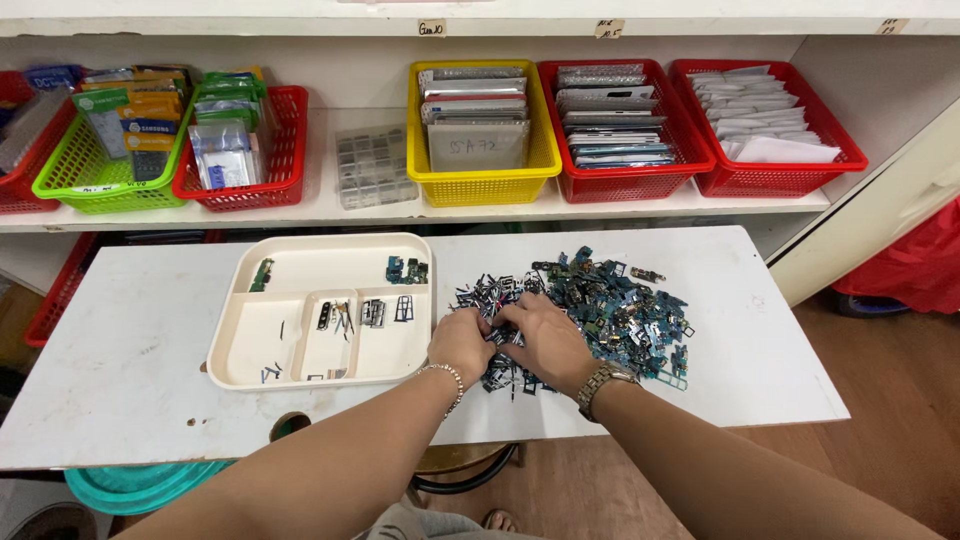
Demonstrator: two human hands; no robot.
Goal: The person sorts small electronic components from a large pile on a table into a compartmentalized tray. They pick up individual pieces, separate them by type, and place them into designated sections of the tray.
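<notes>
Under both hands' grip, left hand (461,343) and right hand (545,338), lies the parts pile (610,300).

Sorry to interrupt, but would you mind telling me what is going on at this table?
A person has both hands in a heap of small electronic parts on a white table. The left hand and the right hand meet at the heap's near left edge, fingers down among the pieces. Beside them a cream divided tray holds a few parts, kept apart by compartment. Coloured baskets line the shelf behind.
</notes>
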